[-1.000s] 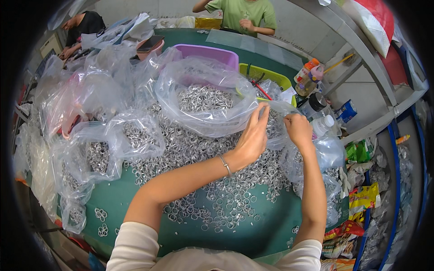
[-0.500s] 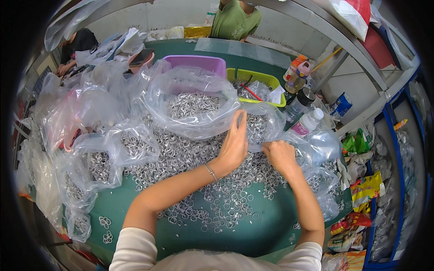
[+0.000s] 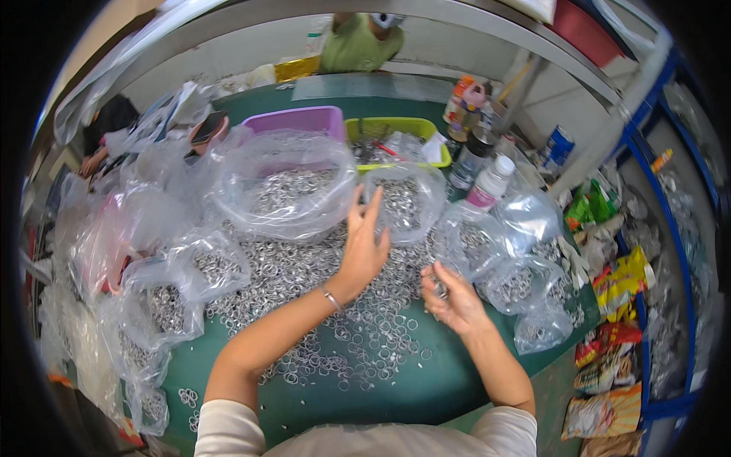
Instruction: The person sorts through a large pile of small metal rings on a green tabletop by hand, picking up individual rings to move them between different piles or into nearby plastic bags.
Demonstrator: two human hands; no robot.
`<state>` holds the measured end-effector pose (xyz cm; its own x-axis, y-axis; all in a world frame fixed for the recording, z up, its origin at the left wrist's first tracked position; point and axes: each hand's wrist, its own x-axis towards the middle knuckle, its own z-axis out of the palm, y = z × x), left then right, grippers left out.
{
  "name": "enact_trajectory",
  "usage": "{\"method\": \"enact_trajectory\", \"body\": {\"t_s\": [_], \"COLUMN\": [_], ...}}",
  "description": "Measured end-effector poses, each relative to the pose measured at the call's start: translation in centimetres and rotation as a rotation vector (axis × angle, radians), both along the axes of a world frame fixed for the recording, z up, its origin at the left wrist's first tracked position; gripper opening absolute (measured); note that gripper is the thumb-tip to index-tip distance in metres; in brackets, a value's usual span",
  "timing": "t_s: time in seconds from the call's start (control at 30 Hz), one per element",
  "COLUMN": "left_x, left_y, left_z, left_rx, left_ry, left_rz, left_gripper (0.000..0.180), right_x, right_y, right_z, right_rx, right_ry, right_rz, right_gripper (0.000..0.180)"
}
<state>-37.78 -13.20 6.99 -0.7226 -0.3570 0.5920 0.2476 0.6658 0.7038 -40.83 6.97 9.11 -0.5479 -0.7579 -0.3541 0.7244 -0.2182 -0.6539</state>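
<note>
Many silvery metal rings (image 3: 297, 266) are heaped across the green table in front of me. My left hand (image 3: 365, 247) is open, its fingers stretched up and spread at the edge of a small clear plastic bag (image 3: 402, 202) of rings. To its left stands a large clear bag (image 3: 285, 183) with a rolled-down rim, also holding rings. My right hand (image 3: 455, 303) is half turned up, with its fingers closed around a few metal rings (image 3: 438, 287), at the right side of the heap.
Behind the bags sit a purple bin (image 3: 301, 119) and a lime-green bin (image 3: 400, 137). Bottles (image 3: 493, 179) line the right side. More ring-filled bags (image 3: 521, 282) lie to the right and left. A person in green (image 3: 358, 47) is across the table.
My right hand has drawn away from the small bag toward me and turned over, now with rings in its fingers. My left hand's fingers have spread. The view has shifted.
</note>
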Motion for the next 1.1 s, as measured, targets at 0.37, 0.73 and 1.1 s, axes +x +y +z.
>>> {"method": "enact_trajectory", "body": {"t_s": [0.37, 0.73, 1.1], "left_x": [9.9, 20.6, 35.1], "left_y": [2.2, 2.8, 5.6], "left_z": [2.2, 0.7, -3.3], "left_rx": [0.015, -0.009, 0.164], "left_ry": [-0.277, -0.424, -0.528], "left_rz": [-0.142, -0.039, 0.498], "left_gripper": [0.054, 0.049, 0.046], "right_x": [6.9, -5.7, 9.7], "right_y": [10.1, 15.8, 5.4], "right_z": [-4.3, -0.2, -4.0], "right_rx": [-0.379, -0.051, 0.543], "right_ry": [-0.76, 0.165, 1.11], "right_rz": [-0.451, -0.843, 0.157], "right_gripper": [0.034, 0.057, 0.042]}}
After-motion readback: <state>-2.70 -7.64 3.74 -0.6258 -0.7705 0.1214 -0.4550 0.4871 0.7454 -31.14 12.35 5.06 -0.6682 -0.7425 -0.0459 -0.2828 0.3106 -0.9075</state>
